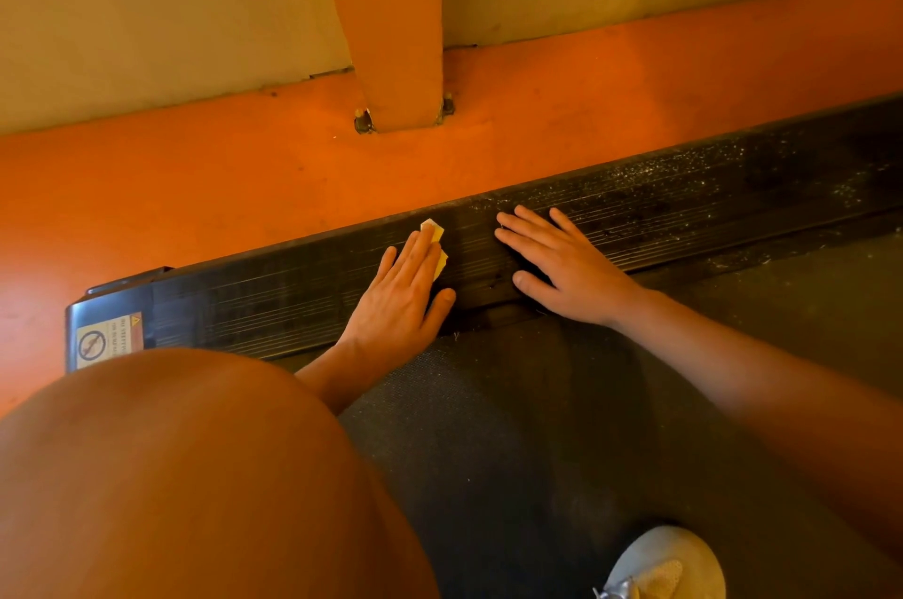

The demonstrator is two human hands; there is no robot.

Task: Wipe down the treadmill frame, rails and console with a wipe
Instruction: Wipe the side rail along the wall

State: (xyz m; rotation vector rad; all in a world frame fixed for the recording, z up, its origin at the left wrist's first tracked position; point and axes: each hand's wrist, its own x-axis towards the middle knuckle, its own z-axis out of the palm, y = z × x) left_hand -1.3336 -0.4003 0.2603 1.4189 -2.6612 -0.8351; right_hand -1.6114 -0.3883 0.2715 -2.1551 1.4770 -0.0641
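Our left hand (400, 295) lies flat on the treadmill's black ribbed side rail (268, 300), fingers straight and close together, pressing a small pale wipe (435, 232) against the rail. Nothing is curled round the wipe; only its corners peep out past the fingertips and along the index finger's edge. Our right hand (562, 266) rests just beside it on the same rail, palm down and fingers spread and relaxed, gripping nothing. The two hands are near but not touching.

The stretch of rail to the right of our right hand is flecked with pale dust (733, 168), while the stretch to the left of our left hand looks darker and cleaner. At the rail's left end sits an end cap with a warning label (110, 339). The dark running belt (537, 427) lies on the near side of the rail, under our forearms.

Beyond the rail runs an orange floor (195, 188), where an orange post (396, 36) is bolted down in front of a pale wall (146, 12). Our bare knee (171, 476) fills the lower left, and a light shoe (669, 564) rests on the belt at the bottom edge.
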